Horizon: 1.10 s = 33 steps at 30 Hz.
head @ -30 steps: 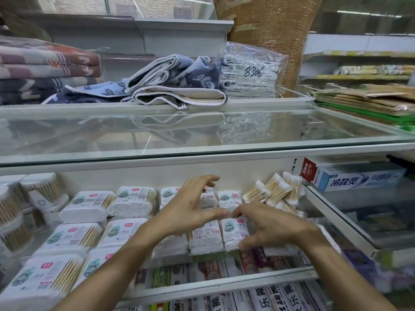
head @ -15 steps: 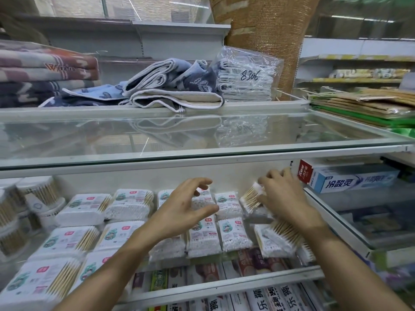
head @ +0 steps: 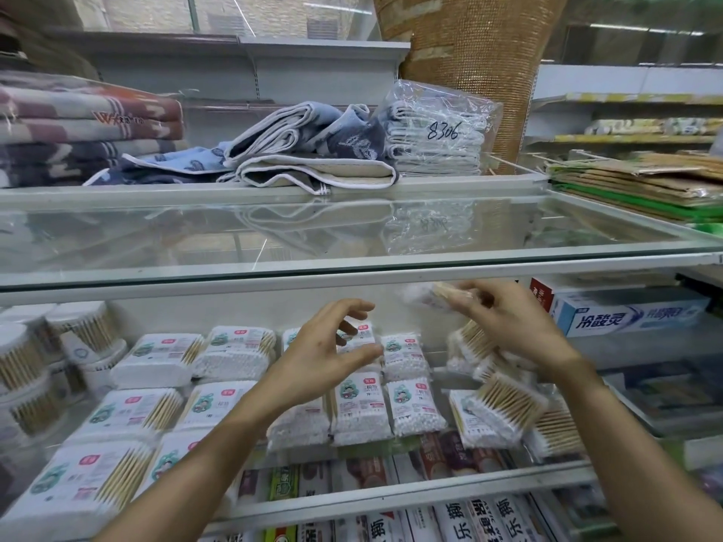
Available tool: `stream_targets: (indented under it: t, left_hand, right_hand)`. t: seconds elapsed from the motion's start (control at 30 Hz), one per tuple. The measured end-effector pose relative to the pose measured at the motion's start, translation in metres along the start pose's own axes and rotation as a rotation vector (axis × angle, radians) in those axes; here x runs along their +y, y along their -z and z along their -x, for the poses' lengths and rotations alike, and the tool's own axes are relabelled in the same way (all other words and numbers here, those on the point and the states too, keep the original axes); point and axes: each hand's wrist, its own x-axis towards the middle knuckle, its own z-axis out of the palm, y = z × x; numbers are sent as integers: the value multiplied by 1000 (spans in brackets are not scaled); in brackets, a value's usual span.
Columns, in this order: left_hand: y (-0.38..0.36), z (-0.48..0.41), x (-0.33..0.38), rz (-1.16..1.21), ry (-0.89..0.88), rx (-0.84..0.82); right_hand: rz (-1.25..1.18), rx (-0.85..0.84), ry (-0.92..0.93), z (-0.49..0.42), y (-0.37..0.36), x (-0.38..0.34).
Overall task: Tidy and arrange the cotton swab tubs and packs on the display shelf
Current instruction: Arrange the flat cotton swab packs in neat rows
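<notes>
Currently: tidying step | pack [head: 438, 297] is pinched in right hand [head: 508, 322], held up under glass shelf [head: 352, 264], centre-right | left hand [head: 324, 354] relaxed, nothing gripped, over packs [head: 360, 408] at centre | tubs [head: 23, 357] stacked far left | next, judged: a gap in the messy right-hand rows must be found, pack laid flat and squared | readable: "8306" on bag [head: 442, 131], "冷酸灵" on box [head: 626, 314]

Right hand [head: 516, 326]: a second ago low and well left of the toothpaste box [head: 626, 311], fingertips meeting the left hand [head: 324, 354]; now raised just left of that box, pinching a blurred swab pack [head: 442, 297]. Left hand: lifted clear of the packs, fingers spread. Loose packs [head: 497, 408] below-left of the box have tumbled forward.
</notes>
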Motion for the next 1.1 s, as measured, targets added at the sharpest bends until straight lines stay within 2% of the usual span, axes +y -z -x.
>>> stream_targets:
  t: [0.07,0.13,0.27,0.4,0.47,0.63,0.77,0.83,0.93,1.03,1.1]
  left_hand:
    - [0,-1,6,150,65,16]
    - [0,-1,12,301,133,17]
    - [-1,-3,17,495,191,33]
    - [1,1,13,458,207,47]
    - [1,3,11,511,234,53]
    - [4,5,9,542,274,55]
    - [4,5,11,531,287,39]
    - [3,5,16,564,280,25]
    - [1,5,21,577,279,10]
    - [-3,5,16,316,242,28]
    - [-6,6,12,66,102,10]
  right_hand:
    - [-291,-107,-49,4,0,-8]
    - [-454,-222,-85,7,-6,-11]
    - [-555,-333,-84,10,-26,-8]
    - [-506,-426,-46,16,-29,-14]
    - [-439,-442,-6,18,-28,-19]
    - [-219,-281,234,20,-26,-24]
    - [114,-259,514,15,-33,-18]
    - [185,-230,542,13,-37,-14]
    - [147,-231,523,14,-35,-12]
    - [148,-239,486,16,-28,-8]
    - [172,-284,424,16,-21,-2]
